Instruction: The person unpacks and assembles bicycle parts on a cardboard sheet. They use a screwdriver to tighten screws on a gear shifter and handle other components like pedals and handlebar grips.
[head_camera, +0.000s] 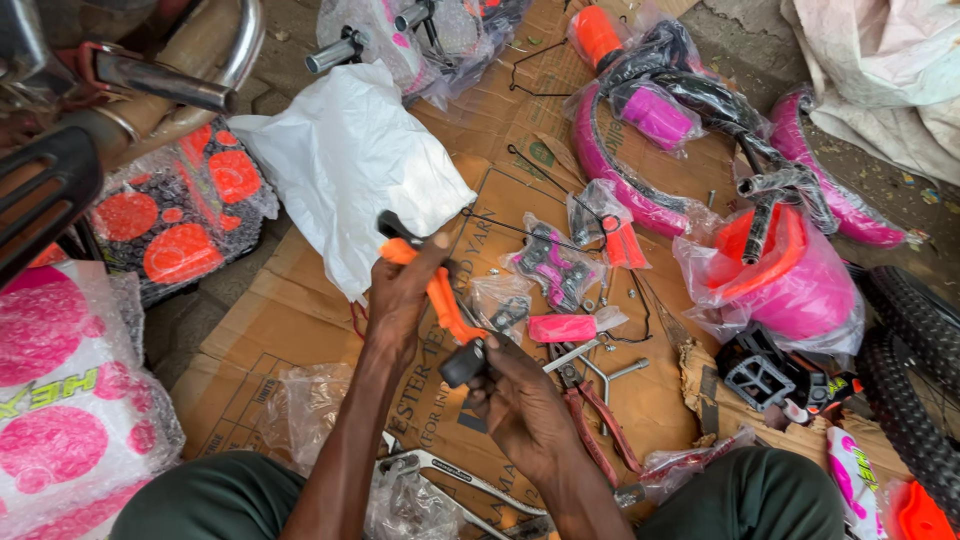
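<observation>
Centrally, over the flattened cardboard (300, 310) on the floor, the left hand (400, 300) closes its grip on an orange lever part (440, 295), while the right hand (515, 395) pinches its black end piece (463, 362). Judged step: fitting the two together. Next comes steady alignment. Red pliers (590, 410) and bagged pink parts (790, 280) lie toward the cardboard's right edge.

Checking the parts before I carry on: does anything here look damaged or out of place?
Nothing looks broken. The flattened cardboard has a torn, ragged edge at the right. Loose bolts lie scattered on it. The left hand and right hand hold an orange-and-black part.
</observation>
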